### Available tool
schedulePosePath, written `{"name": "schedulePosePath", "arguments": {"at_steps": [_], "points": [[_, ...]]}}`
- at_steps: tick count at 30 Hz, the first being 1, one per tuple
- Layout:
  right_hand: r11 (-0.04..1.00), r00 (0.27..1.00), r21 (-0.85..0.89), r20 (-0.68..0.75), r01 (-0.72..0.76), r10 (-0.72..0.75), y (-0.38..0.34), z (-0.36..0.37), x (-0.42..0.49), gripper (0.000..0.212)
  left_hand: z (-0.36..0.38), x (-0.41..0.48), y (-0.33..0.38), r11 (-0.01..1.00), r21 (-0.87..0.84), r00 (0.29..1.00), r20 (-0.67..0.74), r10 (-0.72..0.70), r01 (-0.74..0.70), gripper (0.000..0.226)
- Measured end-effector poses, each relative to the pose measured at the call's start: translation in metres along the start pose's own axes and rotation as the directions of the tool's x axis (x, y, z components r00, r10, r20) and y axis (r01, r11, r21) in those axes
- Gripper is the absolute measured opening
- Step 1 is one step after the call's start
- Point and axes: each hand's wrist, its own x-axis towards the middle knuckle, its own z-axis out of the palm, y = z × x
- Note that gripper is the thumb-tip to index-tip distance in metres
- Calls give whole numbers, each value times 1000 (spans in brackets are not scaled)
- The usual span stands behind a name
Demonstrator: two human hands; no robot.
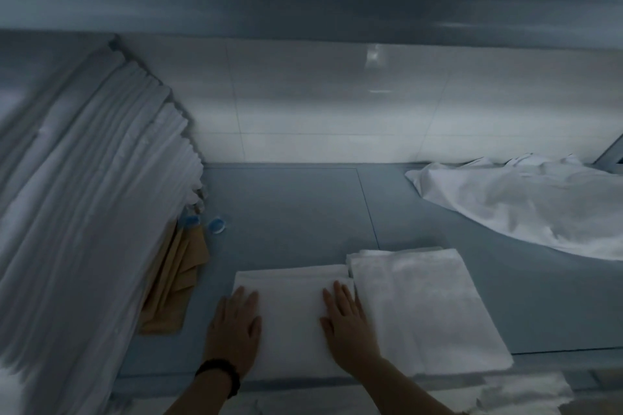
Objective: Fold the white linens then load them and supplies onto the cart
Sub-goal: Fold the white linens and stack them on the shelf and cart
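The left grip (236, 337) lies flat, fingers straight and slightly spread, pressing on the left part of a folded white linen (290, 313). It clamps nothing. The right grip (347, 327) is just as flat, fingers straight and close together, pressing on the same linen near its right edge. A black wristband (219, 374) circles the left wrist.

That linen rests on the blue-grey table (286, 212) at 6 o'clock in the view, close to the near edge. Touching it at its 3 o'clock side is a second folded linen (428, 307), a larger, thicker rectangle whose left edge meets the first, right beside the right grip's fingertips.

At 3 o'clock, well apart from both folded pieces, a loose white sheet (522, 209) lies crumpled and unfolded against the back of the table. At 9 o'clock a tall stack of folded white linens (84, 212) fills the left of the view, its layered edges showing as ridges. Just beside its foot lie tan folded cloths (175, 286), and beyond them, toward 10 o'clock from the grips, stand two small blue-capped bottles (216, 225), blurred. A white tiled wall (303, 111) rises behind the table at 12 o'clock. Below the table's near edge, at 5 o'clock, more white cloth (522, 394) shows, too blurred to tell its shape.
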Motion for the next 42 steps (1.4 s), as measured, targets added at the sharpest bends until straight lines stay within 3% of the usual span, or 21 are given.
{"name": "schedulePosePath", "arguments": {"at_steps": [3, 6, 9, 12, 14, 19, 23, 30, 37, 42], "points": [[998, 1000, 49, 10, 28, -29, -5, 5, 1, 58, -5, -4, -2, 990, -139, 999, -49, 5, -12, 84], [998, 1000, 68, -29, 15, -13, -4, 6, 2, 59, -12, -4, -7, 975, -219, 993, -120, 14, -41, 83], [997, 997, 57, -52, -59, 62, -4, 7, 4, 62, -18, 1, -8, 972, -235, 1000, -7, -14, 12, 89], [987, 990, 94, -35, -131, 135, -8, 9, 7, 68, -15, 4, -6, 942, -334, 1000, 28, -13, 22, 66], [982, 987, 110, -27, -152, 156, -10, 10, 7, 69, -12, 3, -6, 932, -362, 1000, 10, -11, 14, 64], [972, 981, 133, 14, -193, 193, -18, 10, 7, 68, -15, -4, 0, 937, -346, 998, -22, -53, 42, 67], [973, 981, 127, 12, -194, 194, -26, 5, 2, 60, -17, -2, -6, 932, -363, 995, -91, -39, 4, 43], [937, 962, 223, 17, -269, 272, -45, 2, -3, 47, -15, -7, -10, 924, -380, 979, -199, -39, -41, 38], [934, 974, 288, -17, -213, 228, -52, 6, -11, 46, -14, -17, -21, 945, -327, 979, -196, -48, -19, 37], [917, 953, 262, 42, -299, 299, -64, 12, -28, 49, -12, -27, -23, 945, -322, 979, -204, -12, -55, 31]]}}
